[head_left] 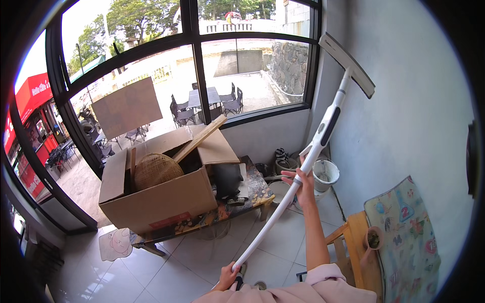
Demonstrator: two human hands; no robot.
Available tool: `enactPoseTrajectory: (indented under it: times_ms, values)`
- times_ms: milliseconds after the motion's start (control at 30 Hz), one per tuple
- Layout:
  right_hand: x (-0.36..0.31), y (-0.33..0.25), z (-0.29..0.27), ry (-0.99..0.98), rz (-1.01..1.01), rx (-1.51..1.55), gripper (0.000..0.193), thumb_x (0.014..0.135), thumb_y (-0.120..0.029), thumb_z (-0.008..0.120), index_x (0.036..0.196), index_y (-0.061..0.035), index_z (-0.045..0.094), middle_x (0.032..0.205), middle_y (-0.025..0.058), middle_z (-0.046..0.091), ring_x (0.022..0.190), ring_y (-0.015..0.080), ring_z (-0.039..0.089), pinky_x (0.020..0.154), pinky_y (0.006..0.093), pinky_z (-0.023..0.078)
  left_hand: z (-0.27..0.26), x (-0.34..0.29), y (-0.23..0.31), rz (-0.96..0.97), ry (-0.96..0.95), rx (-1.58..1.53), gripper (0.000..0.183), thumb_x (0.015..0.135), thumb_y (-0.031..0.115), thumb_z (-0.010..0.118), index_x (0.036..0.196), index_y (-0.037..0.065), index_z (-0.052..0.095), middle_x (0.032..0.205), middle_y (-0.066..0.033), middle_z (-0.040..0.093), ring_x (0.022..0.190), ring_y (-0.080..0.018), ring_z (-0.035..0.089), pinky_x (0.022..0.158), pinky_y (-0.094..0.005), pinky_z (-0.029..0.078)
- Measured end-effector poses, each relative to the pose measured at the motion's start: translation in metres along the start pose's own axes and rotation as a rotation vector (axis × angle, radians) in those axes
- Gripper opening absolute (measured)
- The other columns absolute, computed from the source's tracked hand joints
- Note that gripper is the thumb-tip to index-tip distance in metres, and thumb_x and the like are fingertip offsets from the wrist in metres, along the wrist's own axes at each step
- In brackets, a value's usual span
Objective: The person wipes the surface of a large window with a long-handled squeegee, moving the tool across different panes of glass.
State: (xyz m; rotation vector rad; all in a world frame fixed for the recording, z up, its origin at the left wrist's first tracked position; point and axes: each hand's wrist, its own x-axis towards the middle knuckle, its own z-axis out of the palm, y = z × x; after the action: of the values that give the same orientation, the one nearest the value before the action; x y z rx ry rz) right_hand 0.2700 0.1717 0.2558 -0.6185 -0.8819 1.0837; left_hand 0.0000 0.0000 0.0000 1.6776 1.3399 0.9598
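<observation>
A long white squeegee (268, 225) with a wide flat head (348, 65) slants across the view, its head raised toward the wall at the upper right. My left hand (228, 277) is wrapped round the pole's lower end, close to my body. Higher up, my right hand (304, 188) supports the pole just below its thicker grip section and trigger. Some of the right fingers stick out to the left past the pole. The head is at the pale wall (404, 121) beside the window frame; whether it touches the wall I cannot tell.
An open cardboard box (156, 212) holding a woven basket (155, 172) and a wooden plank (202, 137) stands on a low patterned table (247, 194). White buckets (326, 174) sit in the corner. To the right are a wooden chair (356, 237), a small plant pot (374, 238) and a patterned mat (404, 227).
</observation>
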Motion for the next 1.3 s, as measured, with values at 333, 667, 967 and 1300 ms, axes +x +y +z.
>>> enactPoseTrajectory:
  times_ms: [333,667,967,1300]
  values:
    - [-0.011,0.096,0.007,0.075,0.240,0.082,0.020,0.087,-0.022,0.053,0.084,-0.0098,0.037,0.051,-0.0020,0.031,0.038,0.0075,0.036,0.035,0.0220,0.033,0.026,0.074,0.053,0.022,0.115,-0.085,0.024,0.082,0.027,0.059,0.092,0.004,0.056,0.061,-0.0129,0.056,0.051,-0.0232,0.055,0.051,-0.0308,0.043]
    - [0.101,0.053,-0.019,-0.015,0.128,-0.018,0.037,0.086,-0.041,0.050,0.096,-0.0100,0.034,0.061,0.0027,0.041,0.042,0.0106,0.042,0.038,0.0241,0.036,0.044,0.076,-0.060,-0.256,-0.030,-0.059,0.031,0.074,0.030,0.067,0.078,0.001,0.061,0.060,-0.0116,0.059,0.056,-0.0129,0.056,0.056,-0.0310,0.045]
    - [0.250,-0.029,-0.068,0.274,-0.148,-0.144,0.059,0.081,-0.042,0.058,0.114,-0.0020,0.031,0.102,0.0123,0.046,0.052,0.0168,0.054,0.039,0.0239,0.041,0.049,0.081,-0.075,-0.352,-0.021,-0.048,0.024,0.072,0.024,0.066,0.071,0.000,0.063,0.053,-0.0061,0.055,0.052,-0.0094,0.049,0.052,-0.0305,0.041]
    - [0.233,0.075,-0.135,0.027,0.210,-0.095,0.034,0.082,-0.021,0.059,0.102,-0.0044,0.037,0.080,0.0076,0.047,0.048,0.0145,0.054,0.038,0.0245,0.039,0.130,0.228,0.042,-0.270,-0.167,-0.255,0.035,0.081,0.032,0.061,0.068,0.000,0.055,0.050,-0.0007,0.045,0.048,-0.0075,0.041,0.044,-0.0268,0.033]
